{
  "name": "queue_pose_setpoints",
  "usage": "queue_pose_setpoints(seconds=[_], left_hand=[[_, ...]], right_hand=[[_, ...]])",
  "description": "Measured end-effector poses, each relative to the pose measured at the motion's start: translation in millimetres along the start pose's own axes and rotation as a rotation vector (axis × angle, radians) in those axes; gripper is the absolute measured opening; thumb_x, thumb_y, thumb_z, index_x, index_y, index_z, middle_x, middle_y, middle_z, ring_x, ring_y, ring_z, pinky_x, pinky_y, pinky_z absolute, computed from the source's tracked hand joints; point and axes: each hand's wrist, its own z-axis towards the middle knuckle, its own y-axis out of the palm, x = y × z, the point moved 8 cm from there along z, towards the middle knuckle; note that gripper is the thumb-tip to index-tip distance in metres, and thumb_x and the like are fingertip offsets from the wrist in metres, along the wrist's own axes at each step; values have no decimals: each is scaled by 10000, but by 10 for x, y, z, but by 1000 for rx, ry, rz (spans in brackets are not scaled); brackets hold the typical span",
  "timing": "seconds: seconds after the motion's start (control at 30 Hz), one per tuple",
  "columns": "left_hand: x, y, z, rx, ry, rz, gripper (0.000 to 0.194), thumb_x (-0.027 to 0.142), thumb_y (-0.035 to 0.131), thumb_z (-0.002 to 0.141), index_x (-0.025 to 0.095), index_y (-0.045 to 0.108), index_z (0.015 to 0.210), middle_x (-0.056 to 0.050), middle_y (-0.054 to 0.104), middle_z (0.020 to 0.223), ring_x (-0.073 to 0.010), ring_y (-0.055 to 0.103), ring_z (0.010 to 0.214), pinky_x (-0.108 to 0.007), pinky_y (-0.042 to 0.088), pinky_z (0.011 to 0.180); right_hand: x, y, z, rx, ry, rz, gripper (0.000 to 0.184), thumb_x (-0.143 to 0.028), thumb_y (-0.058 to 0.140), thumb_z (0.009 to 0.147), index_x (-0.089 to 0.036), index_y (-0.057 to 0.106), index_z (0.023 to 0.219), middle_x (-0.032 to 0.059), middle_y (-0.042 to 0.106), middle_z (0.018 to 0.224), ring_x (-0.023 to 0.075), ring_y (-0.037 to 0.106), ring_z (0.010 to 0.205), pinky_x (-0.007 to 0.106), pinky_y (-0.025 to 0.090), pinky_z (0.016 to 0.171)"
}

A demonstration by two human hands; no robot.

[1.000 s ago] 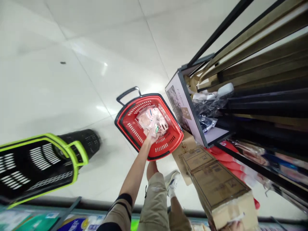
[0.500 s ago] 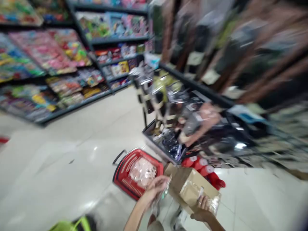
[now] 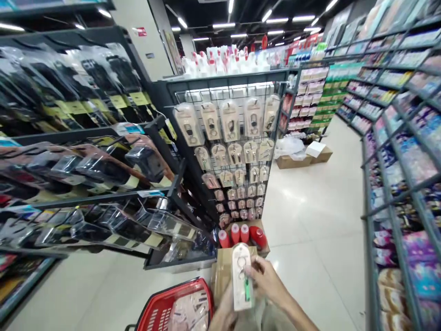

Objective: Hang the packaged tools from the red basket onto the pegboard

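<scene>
A white carded package (image 3: 241,271) with a rounded top stands upright before me; rings and a small bright green item show on its front. My left hand (image 3: 225,305) grips it from the lower left, partly hidden behind the card. From the right, my right hand (image 3: 263,276) pinches it, with fingertips on its front near the rings. A brown cardboard box (image 3: 223,271) is behind and below the package. To its left sits a red shopping basket (image 3: 155,301) holding several pale flat packs (image 3: 191,310).
Ahead stands a wire rack (image 3: 225,94) hung with rows of carded packages. Red bottles (image 3: 235,233) with pale caps stand at its foot. Clear-packed dark goods fill a shelf rack (image 3: 186,181) on the left. Shelves (image 3: 386,184) line the right, across a tiled aisle floor (image 3: 303,220).
My view has swung to the right and up to the wire rack. My hands, apart before at the basket and the box, are now together on one carded package.
</scene>
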Motion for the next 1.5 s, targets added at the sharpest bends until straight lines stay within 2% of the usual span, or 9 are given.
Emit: queue_pose_setpoints(seconds=[0.13,0.2,0.3,0.47,0.77,1.0,1.27,1.37,1.5], left_hand=[[365,682,50,46,254,144,621,719,762,765,249,782,1171,-143,784,1140,-359,740,1092,-473,614,876],[677,1021,27,1,419,310,558,623,835,761,199,791,1122,-132,789,1140,-317,735,1070,-416,599,905],[1063,1342,-52,-13,612,451,479,505,893,753,155,793,1065,-118,799,1095,-272,732,1001,-358,576,908],[1353,1521,-141,-51,670,400,488,495,876,783,141,770,1102,-136,794,1122,-275,746,1006,-369,584,916],[1773,1184,-486,8,818,425,452,502,754,905,143,736,1180,-136,792,1115,-262,759,990,-360,591,923],[2668,639,-664,373,1175,665,361,397,626,989,188,703,1273,-117,764,1123,-220,740,965,-345,614,862],[3867,701,-400,589,1325,952,720,359,557,1002,72,360,1633,-251,501,1554,-346,501,1445,-466,374,1228],[4097,725,-293,580,1310,970,718,360,520,1013,84,335,1649,-247,504,1548,-343,504,1436,-452,367,1222],[4174,668,-102,580,1243,1000,716,360,526,1000,109,351,1647,-238,535,1518,-345,514,1423,-443,369,1210]], right_hand=[[-664,-721,229,57,-142,-13,381,-551,763,901,-189,709,1009,43,737,946,218,676,891,315,544,820],[-878,-960,345,75,-174,2,398,-543,785,885,-187,706,1047,55,749,996,222,682,923,329,547,866],[-1083,-1097,452,29,-203,15,435,-543,767,899,-192,701,1147,76,756,1088,231,697,995,348,557,922],[-1277,-1085,551,34,-232,21,400,-550,762,895,-201,711,1083,65,764,1046,217,708,957,332,583,883],[-1465,-556,837,-60,-268,-7,461,-552,790,871,-173,707,1120,92,770,1035,220,708,908,308,595,760],[-1956,198,1462,-73,-491,-414,389,-523,684,929,-166,758,1063,92,794,984,232,730,814,305,599,669],[-2711,875,2580,86,-705,-593,341,-426,607,942,-163,790,1059,103,808,989,244,740,850,337,594,813],[-2817,972,2782,121,-730,-641,343,-409,589,948,-158,791,1066,96,810,944,233,735,787,329,591,790],[-2795,980,2907,137,-737,-715,306,-365,586,949,-160,801,1018,93,809,910,235,736,795,320,571,820]])
